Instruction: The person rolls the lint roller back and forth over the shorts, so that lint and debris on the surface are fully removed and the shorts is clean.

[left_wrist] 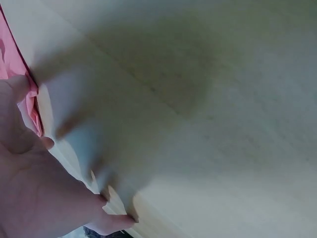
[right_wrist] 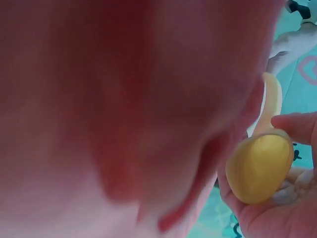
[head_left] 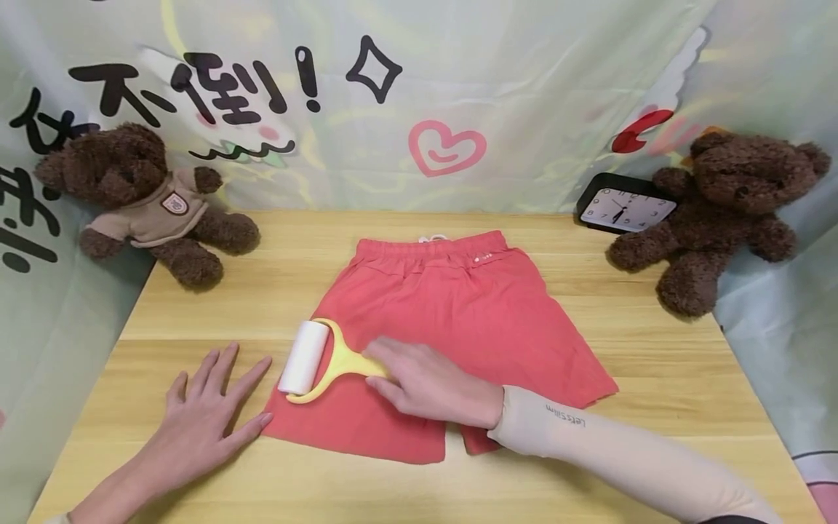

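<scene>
A pair of red shorts [head_left: 445,306] lies flat on the wooden table, waistband toward the back. My right hand [head_left: 425,378] grips the yellow handle of a lint roller [head_left: 305,358], whose white roll lies at the left edge of the shorts. In the right wrist view the rounded handle end [right_wrist: 260,168] sits between thumb and fingers, with blurred red cloth filling much of the picture. My left hand [head_left: 203,418] rests on the table with fingers spread, its thumb touching the lower left corner of the shorts; the left wrist view shows that hand [left_wrist: 39,188] beside the pink-red cloth.
A brown teddy bear in a beige shirt [head_left: 157,211] sits at the back left. Another brown teddy bear [head_left: 720,211] sits at the back right, beside a black-framed clock [head_left: 625,207]. A printed curtain [head_left: 511,94] hangs behind the table [head_left: 661,407].
</scene>
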A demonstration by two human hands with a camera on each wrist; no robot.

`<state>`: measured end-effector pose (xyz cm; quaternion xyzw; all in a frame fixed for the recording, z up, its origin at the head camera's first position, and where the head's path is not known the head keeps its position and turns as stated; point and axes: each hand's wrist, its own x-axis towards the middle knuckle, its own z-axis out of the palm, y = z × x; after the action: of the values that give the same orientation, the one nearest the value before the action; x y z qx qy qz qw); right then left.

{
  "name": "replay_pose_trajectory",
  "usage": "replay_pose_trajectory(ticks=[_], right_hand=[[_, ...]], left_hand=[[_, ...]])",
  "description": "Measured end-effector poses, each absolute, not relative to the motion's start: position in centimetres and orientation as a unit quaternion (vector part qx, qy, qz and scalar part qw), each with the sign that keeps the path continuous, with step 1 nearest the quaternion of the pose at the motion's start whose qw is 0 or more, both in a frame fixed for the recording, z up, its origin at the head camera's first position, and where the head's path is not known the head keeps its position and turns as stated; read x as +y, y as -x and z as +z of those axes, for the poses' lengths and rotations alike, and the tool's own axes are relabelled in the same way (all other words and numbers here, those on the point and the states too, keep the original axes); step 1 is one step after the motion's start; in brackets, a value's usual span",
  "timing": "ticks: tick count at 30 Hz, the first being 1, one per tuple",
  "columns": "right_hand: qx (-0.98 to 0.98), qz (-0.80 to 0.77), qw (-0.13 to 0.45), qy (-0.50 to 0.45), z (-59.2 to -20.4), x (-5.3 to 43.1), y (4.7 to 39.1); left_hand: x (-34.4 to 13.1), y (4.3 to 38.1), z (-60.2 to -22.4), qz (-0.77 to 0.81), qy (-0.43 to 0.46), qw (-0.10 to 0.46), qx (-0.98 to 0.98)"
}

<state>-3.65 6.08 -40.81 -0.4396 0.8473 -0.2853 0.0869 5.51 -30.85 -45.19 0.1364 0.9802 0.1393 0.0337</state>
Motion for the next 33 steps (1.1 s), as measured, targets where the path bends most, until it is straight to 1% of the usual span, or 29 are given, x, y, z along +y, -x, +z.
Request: replay_pose_trajectory(ticks=[3, 12, 22, 28, 33], right_hand=[[0.839, -0.292, 0.094, 0.449, -40.6, 6.9, 4.2], [0.837, -0.286, 0.114, 0.453, -39.8, 10.0, 5.2], [0.841, -0.266, 0.121, 0.456, -39.3, 12.7, 6.0], [0.840, -0.269, 0.125, 0.455, -39.3, 13.7, 6.3], [0.846, -0.265, 0.130, 0.445, -39.2, 14.7, 6.3]], left_hand=[[-30.7, -5.6, -45.1, 0.143, -0.141, 0.038, 0.979], [-30.5, -5.1, -45.0, 0.142, -0.160, 0.028, 0.976], [-30.5, -4.0, -44.3, 0.165, -0.262, -0.004, 0.951], [-30.2, -3.5, -43.8, 0.170, -0.294, 0.005, 0.940], [-30.7, -2.9, -43.6, 0.172, -0.285, 0.030, 0.942]])
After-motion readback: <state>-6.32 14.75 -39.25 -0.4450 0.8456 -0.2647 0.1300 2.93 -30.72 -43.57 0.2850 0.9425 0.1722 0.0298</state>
